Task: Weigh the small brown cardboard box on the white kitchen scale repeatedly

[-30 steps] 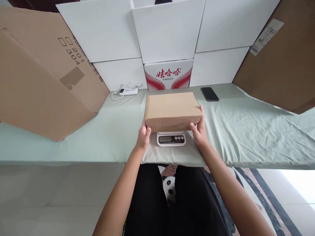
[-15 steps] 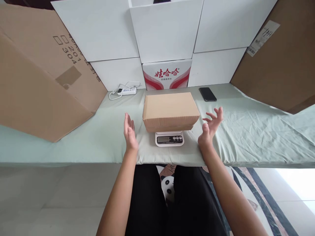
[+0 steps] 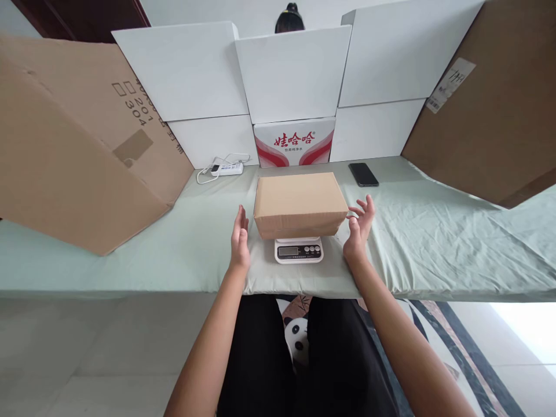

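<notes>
Head view, brown rectangular cardboard box (image 3: 300,200): appears to rest on the scale, overhanging it on both sides, with its top closed.
White plastic digital scale (image 3: 299,251): on the counter covered in pale green cloth (image 3: 182,260); its front panel shows below the box, the reading too small to tell.
Left grip (image 3: 240,234): released, bare palm facing the box's left side, just apart from it.
Right grip (image 3: 359,226): holding nothing, fingers loosely curled by the box's right side; whether a fingertip touches the cardboard, I cannot tell.
Black phone (image 3: 364,174): lying flat behind the box, towards the right.
Step in hand: judging from the open palms, the box is being left unsupported on the scale.
Next move calls for: probably keeping both palms clear, or closing them evenly on the sides for any lift.
</notes>
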A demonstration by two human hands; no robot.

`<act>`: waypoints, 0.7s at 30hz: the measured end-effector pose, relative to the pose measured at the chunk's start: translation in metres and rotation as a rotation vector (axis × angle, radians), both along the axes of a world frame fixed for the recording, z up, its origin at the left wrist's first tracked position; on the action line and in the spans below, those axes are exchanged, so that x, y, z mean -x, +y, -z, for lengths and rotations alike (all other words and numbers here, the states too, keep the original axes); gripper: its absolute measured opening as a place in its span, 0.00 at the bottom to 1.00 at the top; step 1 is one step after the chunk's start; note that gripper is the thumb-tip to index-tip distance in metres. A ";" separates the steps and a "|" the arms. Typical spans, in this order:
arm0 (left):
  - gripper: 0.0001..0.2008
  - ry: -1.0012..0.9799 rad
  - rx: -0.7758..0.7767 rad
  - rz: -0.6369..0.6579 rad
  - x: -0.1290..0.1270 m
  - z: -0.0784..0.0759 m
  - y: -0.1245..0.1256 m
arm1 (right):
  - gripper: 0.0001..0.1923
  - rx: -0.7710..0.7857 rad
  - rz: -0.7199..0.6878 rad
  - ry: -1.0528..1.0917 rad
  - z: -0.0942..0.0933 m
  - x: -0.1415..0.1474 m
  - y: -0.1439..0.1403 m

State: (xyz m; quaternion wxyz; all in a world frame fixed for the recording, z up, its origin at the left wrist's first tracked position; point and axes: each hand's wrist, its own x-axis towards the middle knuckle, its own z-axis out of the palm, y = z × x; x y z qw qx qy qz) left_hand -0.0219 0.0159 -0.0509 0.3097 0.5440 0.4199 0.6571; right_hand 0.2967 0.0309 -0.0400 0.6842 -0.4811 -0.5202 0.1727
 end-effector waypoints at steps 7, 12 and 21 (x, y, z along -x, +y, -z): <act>0.46 0.007 -0.007 0.061 -0.001 -0.001 -0.001 | 0.39 0.056 -0.097 0.066 -0.002 0.002 -0.001; 0.48 -0.014 0.026 0.104 -0.002 -0.002 -0.001 | 0.41 0.047 -0.145 -0.012 -0.009 0.002 -0.007; 0.42 0.066 0.043 0.227 -0.008 -0.010 -0.010 | 0.47 0.067 -0.362 -0.089 -0.002 0.012 -0.019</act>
